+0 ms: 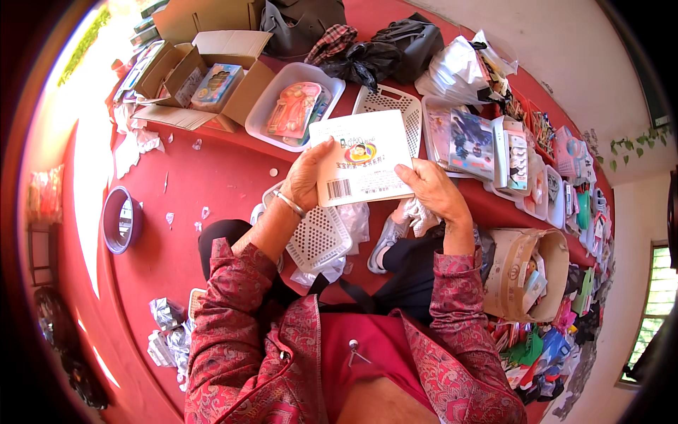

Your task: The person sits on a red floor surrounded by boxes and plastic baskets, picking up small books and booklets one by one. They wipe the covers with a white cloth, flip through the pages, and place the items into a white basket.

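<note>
Both hands hold up a white children's book [364,145], with a small coloured cartoon picture and a barcode on the side facing me. My left hand [305,177] grips its left edge, thumb on the cover. On the right edge, my right hand [436,189] pinches the lower corner, its thumb over the front. Below the book, between my knees, sits a white perforated plastic basket [319,237]. Another white perforated basket [387,99] lies behind the book on the red ledge, partly covered by it.
An open cardboard box [244,92] and a clear tub [258,124] with colourful packages stand at the back left. Packed bins [554,201] line the right, above a tipped carton [512,272]. A purple basin [119,225] and plastic scraps lie on the red floor [152,265].
</note>
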Demonstrator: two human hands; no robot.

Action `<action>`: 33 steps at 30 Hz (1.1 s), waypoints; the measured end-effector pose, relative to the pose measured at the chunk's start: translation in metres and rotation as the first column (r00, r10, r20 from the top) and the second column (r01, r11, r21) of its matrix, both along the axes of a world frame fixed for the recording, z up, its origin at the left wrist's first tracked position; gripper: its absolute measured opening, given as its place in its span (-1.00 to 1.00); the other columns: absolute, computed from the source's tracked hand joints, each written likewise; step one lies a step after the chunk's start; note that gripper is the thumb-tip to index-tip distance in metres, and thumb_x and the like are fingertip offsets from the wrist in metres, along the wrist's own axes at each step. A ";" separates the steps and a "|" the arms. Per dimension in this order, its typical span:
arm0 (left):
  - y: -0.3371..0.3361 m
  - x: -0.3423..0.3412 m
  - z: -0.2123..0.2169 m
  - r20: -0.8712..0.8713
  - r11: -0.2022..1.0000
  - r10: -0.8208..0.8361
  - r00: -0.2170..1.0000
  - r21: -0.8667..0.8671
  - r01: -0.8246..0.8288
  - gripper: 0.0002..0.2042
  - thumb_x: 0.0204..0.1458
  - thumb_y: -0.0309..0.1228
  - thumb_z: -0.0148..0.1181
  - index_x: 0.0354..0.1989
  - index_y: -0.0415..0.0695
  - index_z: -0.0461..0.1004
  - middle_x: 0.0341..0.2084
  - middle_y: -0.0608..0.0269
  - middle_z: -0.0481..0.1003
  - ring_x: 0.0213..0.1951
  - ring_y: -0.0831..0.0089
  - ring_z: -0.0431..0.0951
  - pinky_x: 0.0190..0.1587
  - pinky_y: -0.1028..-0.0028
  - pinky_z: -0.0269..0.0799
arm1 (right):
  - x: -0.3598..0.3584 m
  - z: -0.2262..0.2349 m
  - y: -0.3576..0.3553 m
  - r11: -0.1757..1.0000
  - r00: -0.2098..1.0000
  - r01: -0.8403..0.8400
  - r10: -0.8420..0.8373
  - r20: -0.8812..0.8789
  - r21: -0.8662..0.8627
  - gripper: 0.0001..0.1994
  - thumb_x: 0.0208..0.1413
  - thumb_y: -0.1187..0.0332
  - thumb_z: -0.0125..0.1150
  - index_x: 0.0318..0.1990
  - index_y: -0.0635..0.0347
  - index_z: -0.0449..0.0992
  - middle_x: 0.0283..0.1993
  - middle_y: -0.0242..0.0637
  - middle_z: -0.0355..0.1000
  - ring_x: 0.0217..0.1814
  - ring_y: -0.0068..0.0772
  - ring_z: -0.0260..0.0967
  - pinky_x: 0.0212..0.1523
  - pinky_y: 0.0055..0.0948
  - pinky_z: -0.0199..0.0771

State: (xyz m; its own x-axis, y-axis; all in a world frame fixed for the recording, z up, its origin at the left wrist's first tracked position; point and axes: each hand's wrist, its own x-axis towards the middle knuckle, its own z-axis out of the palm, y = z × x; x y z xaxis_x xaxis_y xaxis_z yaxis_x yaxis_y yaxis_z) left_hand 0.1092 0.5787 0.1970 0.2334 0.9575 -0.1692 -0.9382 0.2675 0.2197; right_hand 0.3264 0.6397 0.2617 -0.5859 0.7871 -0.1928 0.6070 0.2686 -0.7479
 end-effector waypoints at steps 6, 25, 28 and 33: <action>0.002 0.002 -0.001 -0.236 0.989 0.144 0.961 -0.004 -0.149 -0.71 0.07 -0.44 -0.01 -0.06 -0.29 0.22 -0.13 0.00 0.39 -0.18 0.25 0.49 -0.14 0.28 0.48 | 0.018 0.013 0.007 0.948 0.924 0.317 -0.312 -0.219 -0.011 -0.56 0.13 0.07 -0.03 -0.45 0.37 0.43 -0.56 -0.23 0.41 -0.56 -0.45 0.34 -0.48 -0.41 0.33; -0.004 0.004 -0.002 -0.170 0.999 0.018 0.985 0.030 -0.013 -0.67 0.07 -0.34 0.03 -0.06 -0.28 0.26 -0.18 0.06 0.43 -0.17 0.27 0.48 -0.09 0.31 0.44 | 0.030 -0.011 0.062 0.734 0.877 0.456 -0.465 -0.117 0.503 -0.78 -0.03 0.44 0.06 -0.18 0.19 0.46 -0.45 -0.22 0.46 -0.42 -0.40 0.39 -0.34 -0.50 0.35; 0.000 -0.002 -0.002 -0.039 1.000 -0.026 0.999 -0.004 0.026 -0.63 0.07 -0.31 0.03 -0.02 -0.28 0.23 -0.12 0.00 0.40 -0.09 0.19 0.45 -0.02 0.24 0.39 | 0.026 0.001 0.034 0.949 0.869 0.282 -0.191 -0.457 0.139 -0.54 -0.08 0.60 0.02 0.06 0.10 0.36 -0.25 -0.37 0.44 -0.36 -0.66 0.34 -0.39 -0.64 0.33; 0.004 -0.007 -0.010 -0.029 0.975 -0.215 0.976 -0.056 0.214 -0.54 0.09 -0.20 -0.03 0.01 -0.34 0.20 -0.07 -0.07 0.37 -0.09 0.18 0.44 -0.01 0.21 0.37 | 0.004 0.005 -0.002 0.721 0.989 -0.055 0.133 -0.060 0.691 -0.52 -0.19 0.58 0.07 -0.02 -0.05 0.44 0.07 -0.23 0.33 -0.23 -0.34 0.45 -0.33 -0.52 0.41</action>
State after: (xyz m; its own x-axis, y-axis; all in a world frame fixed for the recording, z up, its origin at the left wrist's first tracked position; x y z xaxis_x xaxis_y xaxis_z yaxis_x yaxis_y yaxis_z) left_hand 0.1024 0.5825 0.1868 0.4256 0.8754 -0.2292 -0.8497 0.4737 0.2314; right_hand 0.3303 0.6379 0.2664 -0.6493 0.6206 0.4396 0.4847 0.7831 -0.3896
